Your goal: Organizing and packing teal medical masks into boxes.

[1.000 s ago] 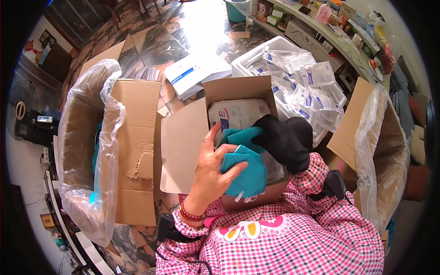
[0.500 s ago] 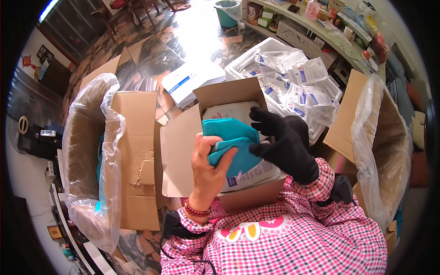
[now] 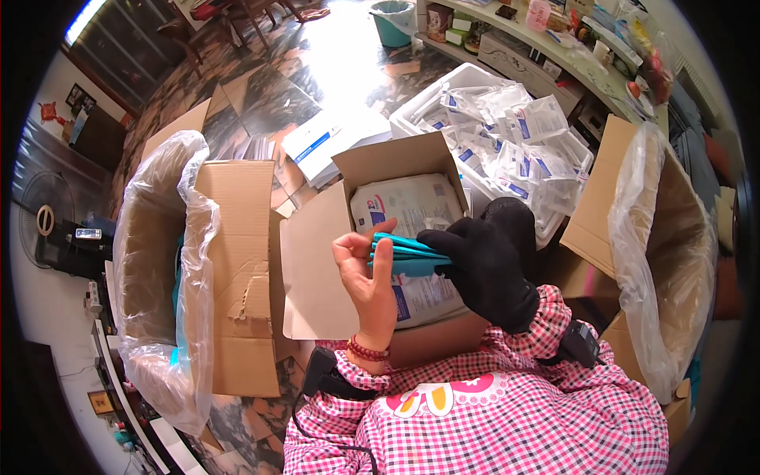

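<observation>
I am looking down over my own chest in a pink checked shirt (image 3: 507, 427), with both forearms rising from the lower edge. My left hand (image 3: 368, 273) is bare, wearing a red bead bracelet (image 3: 368, 351) at the wrist; its fingers are curling around the left end of a flat teal packet (image 3: 408, 255), thumb on top, gripping it edge-on. My right hand (image 3: 483, 265) is wearing a black glove and is pinching the right end of the same teal packet between fingertips and thumb, so the packet is being held level between the two hands, just above an open cardboard box (image 3: 317, 269).

Inside that box I am seeing white printed pouches (image 3: 408, 204) lying flat, directly under the packet. To my left a taller carton lined with a clear plastic bag (image 3: 162, 261) is standing open, with something teal showing low inside it. To my right another carton with a plastic liner (image 3: 673, 245) is standing open as well.

Farther off, beyond the middle box, a white tub (image 3: 463, 83) is holding a heap of small clear sachets (image 3: 522, 138), and a few flat white cartons (image 3: 332, 142) are lying on the glossy marbled floor (image 3: 269, 87). At the far edge a teal bin (image 3: 393, 17) is standing near a long shelf (image 3: 554, 43) of assorted items.
</observation>
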`<state>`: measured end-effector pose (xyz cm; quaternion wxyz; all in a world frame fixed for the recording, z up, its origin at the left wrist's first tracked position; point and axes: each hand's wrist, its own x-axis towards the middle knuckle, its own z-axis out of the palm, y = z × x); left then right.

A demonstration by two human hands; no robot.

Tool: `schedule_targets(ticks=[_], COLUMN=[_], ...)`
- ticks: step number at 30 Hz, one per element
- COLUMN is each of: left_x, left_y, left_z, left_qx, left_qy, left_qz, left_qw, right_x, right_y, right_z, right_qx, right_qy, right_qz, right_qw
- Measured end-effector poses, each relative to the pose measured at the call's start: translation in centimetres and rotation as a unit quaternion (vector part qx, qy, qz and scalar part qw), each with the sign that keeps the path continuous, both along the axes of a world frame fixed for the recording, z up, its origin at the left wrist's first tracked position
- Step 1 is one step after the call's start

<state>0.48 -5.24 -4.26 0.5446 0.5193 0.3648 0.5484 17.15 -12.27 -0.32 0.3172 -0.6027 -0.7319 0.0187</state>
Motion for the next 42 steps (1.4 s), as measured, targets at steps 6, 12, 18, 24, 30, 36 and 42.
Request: schedule_targets(ticks=[6, 12, 18, 24, 30, 36, 42], left_x=[0.7, 0.9, -1.1, -1.6, -1.9, -2.6, -2.0], left_y=[-0.4, -1.0, 0.2, 0.6, 1.7, 2.8, 2.4], left_z=[-0.9, -1.8, -0.4, -1.1, -1.0, 0.8, 1.9], left_qx=[-0.012, -0.083, 0.098, 0.245, 0.234, 0.115, 0.088], left_qy=[0.069, 0.015, 0.187, 0.353, 0.308, 0.259, 0.335], left_qz=[0.009, -0.033, -0.18, -0.15, -0.244, -0.305, -0.26], left_qw=[0.997, 0.996, 0.961, 0.891, 0.889, 0.909, 0.901], right_x=[-0.8, -1.5, 1.5, 2.0, 3.4, 4.0, 5.3], right_y=[0.9, 1.8, 2.3, 2.5, 2.7, 4.5, 4.6], right_z=[0.6, -2.5, 0.9, 2.5, 1.5, 3.8, 1.5], right_qx=[-0.017, -0.106, -0.081, -0.153, -0.215, -0.273, -0.3], right_qy=[0.014, -0.053, 0.079, 0.109, 0.115, 0.272, 0.303], right_qz=[0.018, 0.001, -0.02, -0.013, -0.015, -0.03, 0.033], right_qw=[1.0, 0.993, 0.993, 0.982, 0.97, 0.923, 0.904])
